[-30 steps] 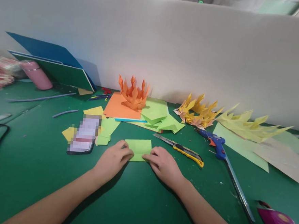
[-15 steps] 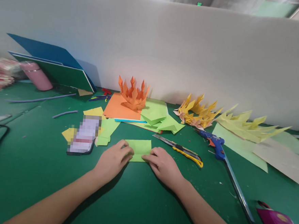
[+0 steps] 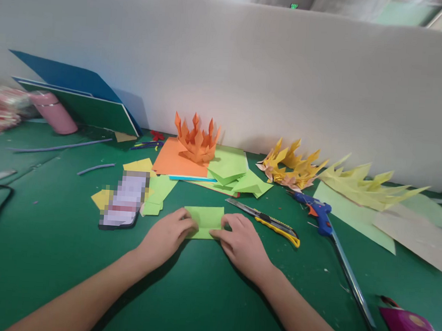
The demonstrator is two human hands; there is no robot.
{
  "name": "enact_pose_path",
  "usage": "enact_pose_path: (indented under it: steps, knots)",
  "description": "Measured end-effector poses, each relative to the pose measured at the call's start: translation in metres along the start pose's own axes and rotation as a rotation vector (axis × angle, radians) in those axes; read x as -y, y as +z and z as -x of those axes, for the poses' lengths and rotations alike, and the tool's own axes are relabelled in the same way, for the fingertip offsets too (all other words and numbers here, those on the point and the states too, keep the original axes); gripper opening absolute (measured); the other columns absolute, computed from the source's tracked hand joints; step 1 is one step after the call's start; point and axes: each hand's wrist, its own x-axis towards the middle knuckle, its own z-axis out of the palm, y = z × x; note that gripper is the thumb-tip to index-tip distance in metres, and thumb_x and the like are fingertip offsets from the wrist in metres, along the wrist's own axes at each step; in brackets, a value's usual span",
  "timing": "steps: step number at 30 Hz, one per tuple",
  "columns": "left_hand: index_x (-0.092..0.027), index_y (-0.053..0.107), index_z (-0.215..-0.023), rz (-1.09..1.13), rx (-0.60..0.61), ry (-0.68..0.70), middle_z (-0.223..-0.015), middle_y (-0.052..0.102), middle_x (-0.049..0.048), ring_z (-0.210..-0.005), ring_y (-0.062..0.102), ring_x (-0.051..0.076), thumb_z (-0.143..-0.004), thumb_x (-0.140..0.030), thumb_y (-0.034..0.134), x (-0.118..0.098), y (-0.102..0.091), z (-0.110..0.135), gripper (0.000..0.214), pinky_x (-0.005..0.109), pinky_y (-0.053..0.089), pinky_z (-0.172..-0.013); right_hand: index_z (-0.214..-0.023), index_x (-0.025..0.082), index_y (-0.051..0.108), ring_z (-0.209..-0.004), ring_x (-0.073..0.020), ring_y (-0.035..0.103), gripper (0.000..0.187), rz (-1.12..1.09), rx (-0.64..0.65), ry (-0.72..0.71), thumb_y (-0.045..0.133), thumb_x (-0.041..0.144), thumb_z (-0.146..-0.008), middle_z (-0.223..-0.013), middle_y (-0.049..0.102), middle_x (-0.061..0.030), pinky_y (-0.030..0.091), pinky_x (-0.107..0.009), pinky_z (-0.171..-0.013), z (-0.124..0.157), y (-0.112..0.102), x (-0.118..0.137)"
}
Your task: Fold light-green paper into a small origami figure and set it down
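A small light green folded paper lies flat on the green table mat. My left hand presses on its left edge with curled fingers. On the paper's right edge, my right hand grips with the thumb at the near corner and fingers bent over the far corner. Both hands pinch the same sheet.
A phone lies to the left, a yellow utility knife and a blue glue gun to the right. Behind are an orange paper crown, green sheets, yellow folded pieces, coloured boards and a white partition.
My right hand's fingers have moved up over the paper's right edge. The left hand and paper stay where they were.
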Motion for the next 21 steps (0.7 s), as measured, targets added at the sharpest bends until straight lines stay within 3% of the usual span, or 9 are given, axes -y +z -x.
enact_pose_path:
  steps: [3,8,16,21]
  knots:
    - [-0.017,0.064,-0.089,-0.082,-0.007,0.153,-0.083,0.056,0.0039,-0.077,0.054,0.016,-0.09,-0.01,0.037,0.0009,0.003,-0.0009,0.028,0.028,0.043,-0.068,-0.089,0.021,0.068,-0.087,-0.0193,0.046,0.015,0.063,-0.026,-0.062,0.055,0.015,-0.086,-0.086,0.059,-0.0053,0.035,-0.03,-0.076,-0.001,-0.0017,0.0035]
    - [-0.019,0.064,-0.099,-0.22,0.039,0.347,-0.082,0.061,0.0041,-0.075,0.052,0.018,-0.086,-0.003,0.039,-0.0004,0.003,-0.0012,0.032,0.031,0.039,-0.066,-0.095,0.019,0.065,-0.081,-0.0182,0.046,0.015,0.098,0.062,-0.103,0.054,0.015,-0.087,-0.078,0.06,-0.003,0.032,-0.03,-0.071,-0.0012,-0.0035,0.0046]
    - [-0.017,0.06,-0.112,-0.324,0.139,0.347,-0.093,0.061,0.009,-0.085,0.05,0.022,-0.076,0.003,0.04,-0.0033,-0.0029,0.0044,0.046,0.034,0.041,-0.068,-0.101,0.017,0.064,-0.078,-0.0194,0.044,0.02,0.117,0.131,-0.092,0.051,0.012,-0.086,-0.078,0.059,-0.0055,0.03,-0.031,-0.067,0.001,-0.0062,0.0072]
    - [-0.02,0.058,-0.118,-0.295,0.129,0.329,-0.095,0.059,0.0089,-0.085,0.05,0.022,-0.076,0.005,0.038,-0.003,-0.003,0.0056,0.053,0.034,0.041,-0.068,-0.097,0.015,0.063,-0.073,-0.0187,0.043,0.02,0.125,0.126,-0.135,0.046,0.012,-0.088,-0.075,0.057,-0.0056,0.029,-0.032,-0.067,0.0013,-0.0038,0.0107]
